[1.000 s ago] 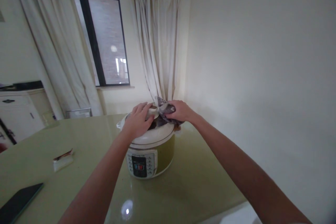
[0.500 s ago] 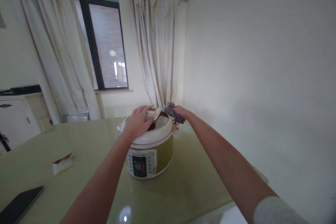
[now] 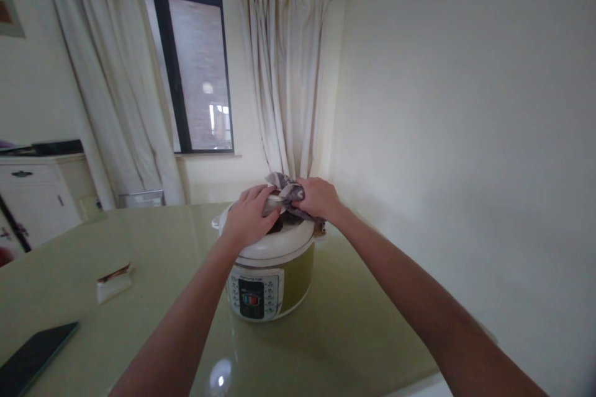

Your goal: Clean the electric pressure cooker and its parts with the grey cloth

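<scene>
A white and olive electric pressure cooker (image 3: 298, 276) stands on the table with its white lid (image 3: 274, 249) on and its control panel towards me. My left hand (image 3: 249, 218) lies over the top of the lid, fingers curled round the lid handle (image 3: 274, 203). In my right hand (image 3: 321, 200) is a crumpled grey patterned cloth (image 3: 289, 191), pressed against the lid and the right side of the handle. Part of the lid's top is hidden beneath the cloth and both hands.
The pale green glossy table (image 3: 158, 254) spreads around the cooker. On its left lie a dark flat tablet or phone (image 3: 35, 356) and a small white packet (image 3: 114, 285). Behind are curtains (image 3: 291, 74) and a window (image 3: 200, 74); a white cabinet (image 3: 35, 192) stands at far left.
My right hand has moved the cloth left, from the lid's right edge onto its top beside the handle. My left hand has stayed on the handle. The view has shifted slightly.
</scene>
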The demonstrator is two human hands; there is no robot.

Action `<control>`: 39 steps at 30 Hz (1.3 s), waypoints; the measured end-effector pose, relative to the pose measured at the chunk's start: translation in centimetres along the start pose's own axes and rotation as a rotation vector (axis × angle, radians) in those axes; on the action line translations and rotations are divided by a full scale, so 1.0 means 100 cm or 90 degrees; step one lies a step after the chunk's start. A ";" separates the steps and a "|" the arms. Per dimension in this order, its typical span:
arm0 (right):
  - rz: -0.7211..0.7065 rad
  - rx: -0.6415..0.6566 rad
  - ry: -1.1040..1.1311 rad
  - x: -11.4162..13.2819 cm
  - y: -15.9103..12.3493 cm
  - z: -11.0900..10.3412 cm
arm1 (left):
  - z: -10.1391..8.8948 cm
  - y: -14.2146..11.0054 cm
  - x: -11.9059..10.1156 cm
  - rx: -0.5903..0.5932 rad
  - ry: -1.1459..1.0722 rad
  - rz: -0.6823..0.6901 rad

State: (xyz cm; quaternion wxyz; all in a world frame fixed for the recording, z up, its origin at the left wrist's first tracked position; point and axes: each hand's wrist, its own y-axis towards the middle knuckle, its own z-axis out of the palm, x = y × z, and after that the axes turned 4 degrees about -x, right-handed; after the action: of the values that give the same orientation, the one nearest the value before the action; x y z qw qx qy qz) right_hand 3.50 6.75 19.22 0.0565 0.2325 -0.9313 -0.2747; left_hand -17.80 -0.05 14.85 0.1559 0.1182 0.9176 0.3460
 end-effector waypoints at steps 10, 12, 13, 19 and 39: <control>0.178 0.042 0.016 -0.017 0.021 0.023 | -0.002 0.001 0.000 0.006 -0.010 -0.021; 0.102 0.025 -0.021 -0.003 0.006 0.007 | -0.001 0.002 0.000 0.009 -0.016 -0.022; 0.061 0.019 -0.036 0.006 -0.003 -0.001 | -0.001 0.002 0.002 0.011 -0.017 -0.022; -0.156 -0.034 -0.012 0.051 -0.041 -0.029 | 0.002 0.001 0.010 0.016 -0.019 -0.001; -0.109 -0.076 0.092 0.026 -0.046 -0.013 | 0.002 0.003 0.006 0.028 0.022 -0.014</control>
State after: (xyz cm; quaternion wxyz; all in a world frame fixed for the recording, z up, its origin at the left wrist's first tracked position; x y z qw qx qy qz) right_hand 3.37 1.54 17.80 0.1132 0.3266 -0.8836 -0.3159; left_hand -18.20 0.48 14.84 0.1409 0.1056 0.9289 0.3258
